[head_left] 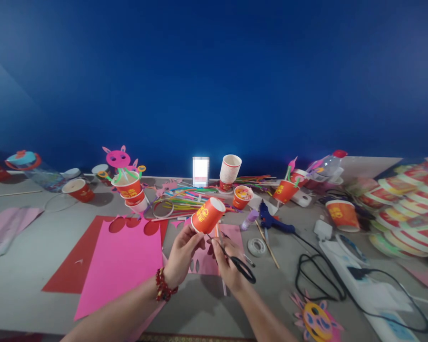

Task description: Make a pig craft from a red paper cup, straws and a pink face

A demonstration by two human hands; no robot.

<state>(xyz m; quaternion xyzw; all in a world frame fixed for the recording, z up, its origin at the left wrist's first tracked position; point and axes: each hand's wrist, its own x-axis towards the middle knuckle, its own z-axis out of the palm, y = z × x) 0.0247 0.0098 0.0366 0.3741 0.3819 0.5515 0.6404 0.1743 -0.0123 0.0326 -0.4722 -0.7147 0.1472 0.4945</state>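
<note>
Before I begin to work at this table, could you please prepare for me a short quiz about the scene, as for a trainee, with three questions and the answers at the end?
1. Which hand holds the black-handled scissors?
A) left
B) right

2. True or false: the paper cup held by the left hand is tilted.

3. Fill the gap: the bright pink sheet partly covers a ____ sheet.

Key:
1. B, the right hand.
2. True; it leans over to one side.
3. Red; the red sheet shows from under the pink one.
</note>
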